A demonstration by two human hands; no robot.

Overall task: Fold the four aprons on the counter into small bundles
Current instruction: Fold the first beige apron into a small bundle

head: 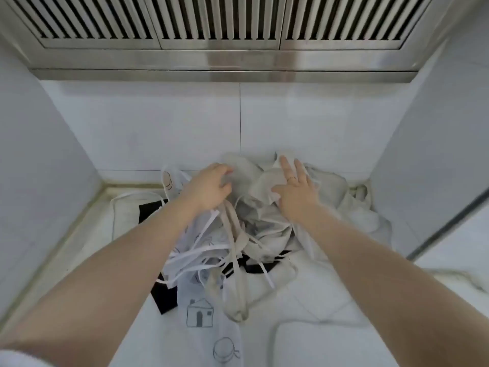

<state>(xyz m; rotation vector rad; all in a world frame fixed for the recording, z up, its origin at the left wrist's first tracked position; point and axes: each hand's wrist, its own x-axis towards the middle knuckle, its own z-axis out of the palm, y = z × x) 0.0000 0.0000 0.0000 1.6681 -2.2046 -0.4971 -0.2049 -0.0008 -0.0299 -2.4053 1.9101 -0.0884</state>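
Left hand was bunched into the beige apron atop the tangled apron pile, right hand lay flat beside it; looked light, floppy stuff with snaggy ties, better grabbed by the hem.

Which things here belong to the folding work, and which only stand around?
Part of the job:
- heap of aprons, still tangled
- beige apron on top
- left hand gripping the beige apron
- right hand resting flat on it
- white apron with drawings
- black apron

Just there:
- counter
- metal vent hood
- tiled wall
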